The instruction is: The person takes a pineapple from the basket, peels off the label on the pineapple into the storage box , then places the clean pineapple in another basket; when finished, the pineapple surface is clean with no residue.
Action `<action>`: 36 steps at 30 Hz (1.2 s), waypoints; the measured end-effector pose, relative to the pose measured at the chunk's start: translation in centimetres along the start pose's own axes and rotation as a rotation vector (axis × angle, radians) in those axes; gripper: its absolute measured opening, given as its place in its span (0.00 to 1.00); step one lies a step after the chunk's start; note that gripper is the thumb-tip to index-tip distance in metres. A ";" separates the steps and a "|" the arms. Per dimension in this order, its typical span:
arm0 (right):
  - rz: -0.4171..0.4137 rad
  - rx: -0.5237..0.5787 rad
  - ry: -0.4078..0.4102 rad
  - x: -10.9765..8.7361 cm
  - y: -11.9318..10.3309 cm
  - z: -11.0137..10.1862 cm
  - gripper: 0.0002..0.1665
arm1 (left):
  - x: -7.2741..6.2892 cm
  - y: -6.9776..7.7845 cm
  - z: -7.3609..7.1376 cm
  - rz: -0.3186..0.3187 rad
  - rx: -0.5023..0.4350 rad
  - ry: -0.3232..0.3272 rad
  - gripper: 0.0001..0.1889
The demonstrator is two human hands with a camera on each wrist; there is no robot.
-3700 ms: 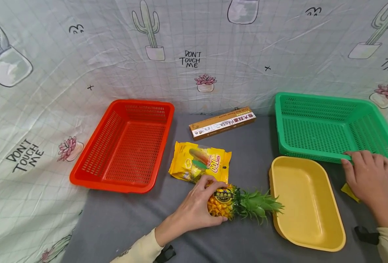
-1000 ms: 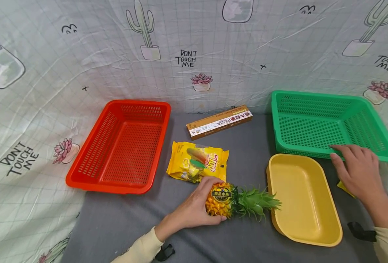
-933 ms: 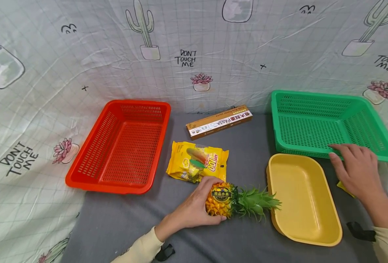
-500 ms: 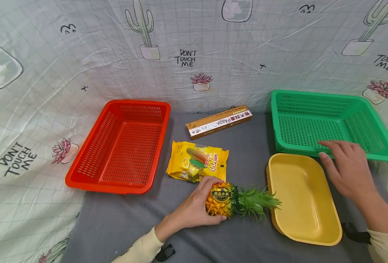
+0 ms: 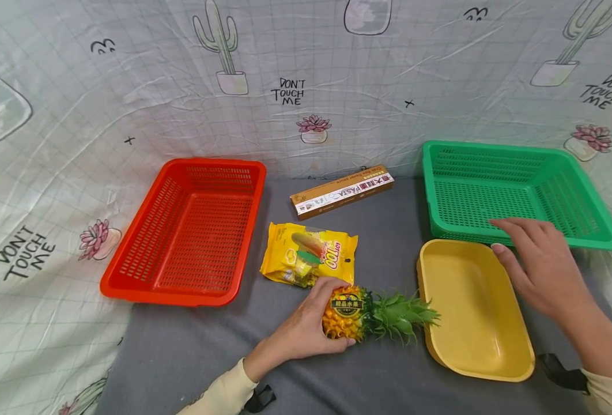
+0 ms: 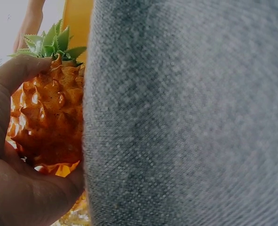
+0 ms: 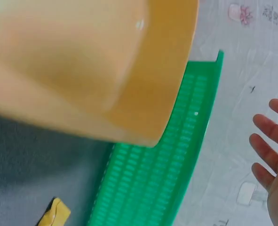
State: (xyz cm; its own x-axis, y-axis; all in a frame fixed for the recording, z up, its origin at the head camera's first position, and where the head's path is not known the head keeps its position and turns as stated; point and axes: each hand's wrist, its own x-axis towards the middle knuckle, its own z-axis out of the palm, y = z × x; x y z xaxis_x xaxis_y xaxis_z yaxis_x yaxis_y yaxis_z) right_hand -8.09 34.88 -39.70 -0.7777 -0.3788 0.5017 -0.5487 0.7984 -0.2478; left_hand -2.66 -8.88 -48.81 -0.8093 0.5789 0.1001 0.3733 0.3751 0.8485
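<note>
So, nearest the near edge of the grey surface (image 5: 202, 369), the left hand (image 5: 303, 328) is curled round the fat base end of a pineapple (image 5: 343, 320), thumb on the near side, fingers on the far side. The fruit sits right in the curve of the hand, lying on its side, leaves (image 5: 401, 314) pointing right over the rim of the yellow tub (image 5: 474, 311). My guess is it's held by the body because the leaves are floppy and spiky, and that grip keeps it from rolling. Right hand (image 5: 547, 276) is loosely spread, pinching nothing, above the gap between tub and green basket (image 5: 482, 199); can't tell if it touches either. A yellow snack bag (image 5: 306, 253) lies just beyond the pineapple. Red basket (image 5: 199, 230) is toward the left edge, pasta box (image 5: 343, 193) near the far edge, green basket at the far right corner.
</note>
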 end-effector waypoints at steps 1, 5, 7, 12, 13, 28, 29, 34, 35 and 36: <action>-0.006 0.001 -0.007 0.1 -0.3 0.0 0.28 | 0.0 0.0 0.0 0.007 0.005 0.003 0.48; -0.038 0.002 -0.028 0.5 -1.5 0.1 0.28 | 0.0 -0.1 0.1 0.014 0.007 0.000 0.47; -0.050 0.007 -0.041 0.7 -2.1 0.1 0.29 | 0.1 0.0 0.1 0.020 0.009 0.000 0.48; -0.067 0.022 -0.075 1.4 -3.7 0.2 0.28 | 0.2 0.0 0.1 0.016 0.004 -0.002 0.48; -0.070 0.026 -0.078 1.6 -4.0 0.2 0.28 | 0.2 0.0 0.1 0.015 0.004 -0.002 0.48; -0.201 0.086 -0.062 3.6 -8.5 2.0 0.29 | 0.3 0.2 0.0 0.019 0.012 0.009 0.48; -0.204 0.094 -0.066 3.7 -8.8 2.2 0.28 | 0.3 0.2 0.1 0.023 0.015 0.009 0.48; -0.216 0.119 -0.118 4.0 -10.5 3.4 0.19 | 0.1 0.1 0.3 0.014 0.014 0.013 0.47; -0.221 0.124 -0.127 4.2 -10.9 3.7 0.17 | 0.1 0.1 0.3 0.015 0.014 0.016 0.47; -0.227 0.130 -0.134 4.3 -11.2 4.0 0.16 | 0.1 0.1 0.3 0.010 0.011 0.016 0.47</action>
State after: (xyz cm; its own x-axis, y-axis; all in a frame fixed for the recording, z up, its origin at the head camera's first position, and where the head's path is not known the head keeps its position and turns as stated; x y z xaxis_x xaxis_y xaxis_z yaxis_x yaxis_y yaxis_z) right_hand -6.47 22.42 -38.10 -0.6595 -0.6063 0.4443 -0.7412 0.6230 -0.2501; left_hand -2.56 -8.61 -48.86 -0.8128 0.5707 0.1170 0.3860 0.3772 0.8419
